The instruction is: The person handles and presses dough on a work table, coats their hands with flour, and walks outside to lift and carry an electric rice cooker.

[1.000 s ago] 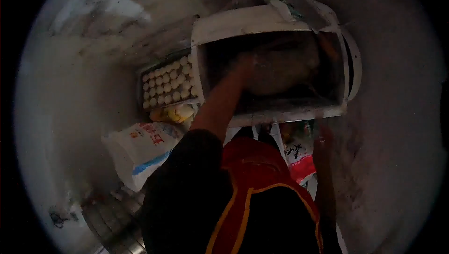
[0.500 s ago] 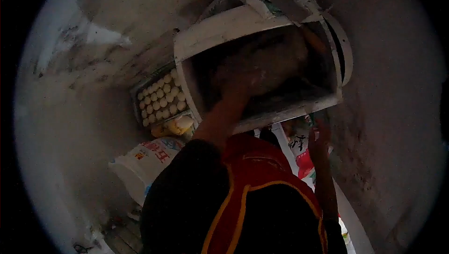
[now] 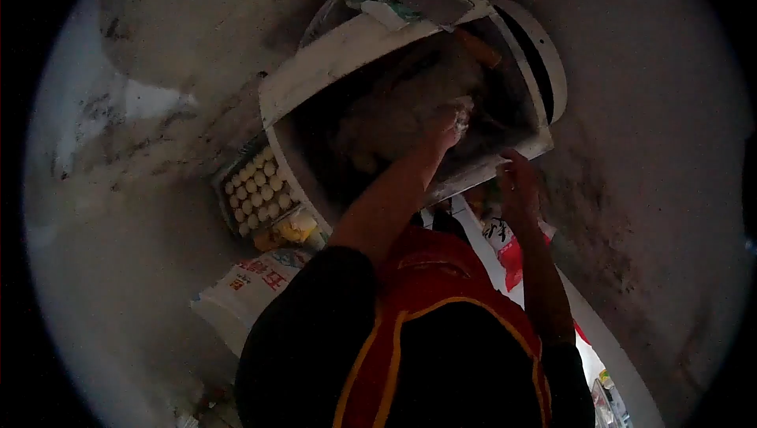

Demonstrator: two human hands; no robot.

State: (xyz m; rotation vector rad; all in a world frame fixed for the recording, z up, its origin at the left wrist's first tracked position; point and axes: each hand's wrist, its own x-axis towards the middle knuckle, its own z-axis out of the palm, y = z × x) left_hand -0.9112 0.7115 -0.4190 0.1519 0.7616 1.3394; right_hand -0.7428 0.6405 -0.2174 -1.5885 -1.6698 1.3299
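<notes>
Inside a deep white-rimmed bin (image 3: 276,152) with a dark interior, my left hand (image 3: 445,124) reaches over a large greyish-brown mass (image 3: 394,108). Its fingers are closed around a small pale, crumpled bit (image 3: 464,112) whose kind I cannot make out. By the bin's near right edge is my right hand (image 3: 518,183), fingers loosely bent and apart, with no held thing visible. An orange-brown object (image 3: 478,49) lies at the bin's far right corner. The dim light hides detail in the bin.
A tray of eggs (image 3: 259,191) stands left of the bin, with a yellow package (image 3: 293,227) below it. A white sack with red print (image 3: 248,290) is at lower left. Another red-and-white sack (image 3: 509,254) sits beneath my right arm. Stained walls (image 3: 158,33) surround the corner.
My left hand has moved right and shows the pale bit in its fingers. My right hand has risen to the bin's near edge. The view has shifted, so the bin sits further left.
</notes>
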